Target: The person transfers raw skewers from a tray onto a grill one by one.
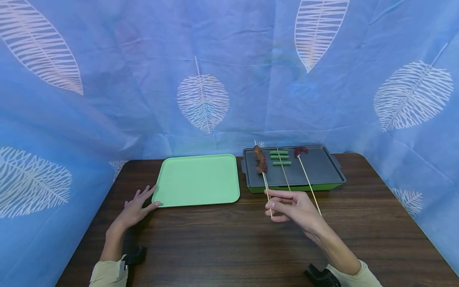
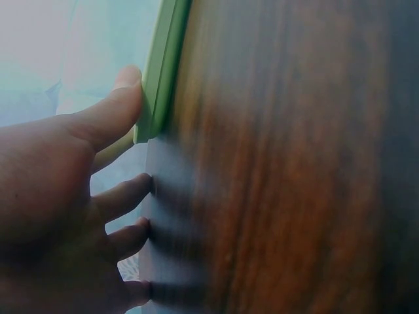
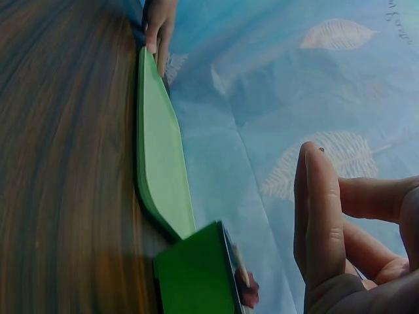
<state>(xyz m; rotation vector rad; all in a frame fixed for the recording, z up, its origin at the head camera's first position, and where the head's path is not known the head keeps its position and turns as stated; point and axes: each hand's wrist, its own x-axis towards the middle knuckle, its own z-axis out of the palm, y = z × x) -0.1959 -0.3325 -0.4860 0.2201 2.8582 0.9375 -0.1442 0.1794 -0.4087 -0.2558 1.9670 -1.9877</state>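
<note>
In the head view my right hand (image 1: 292, 205) pinches the thin wooden stick of a browned meat skewer (image 1: 260, 160). The meat end is over the left side of a dark grill plate (image 1: 247, 181) with a green base. A skewer of green vegetable pieces (image 1: 281, 157) and one with a curled dark red piece (image 1: 301, 151) lie on the plate. My left hand (image 1: 136, 208) is at the near left corner of a light green tray (image 1: 199, 179). In the left wrist view its thumb (image 2: 114, 114) touches the rim, and the other fingers are spread.
Dark wooden table (image 1: 201, 247) surrounds the tray and grill. Directly behind them hangs a blue cloth (image 1: 244, 99) with white leaf prints. The stick of the dark red skewer reaches past the grill's front edge, close to my right hand.
</note>
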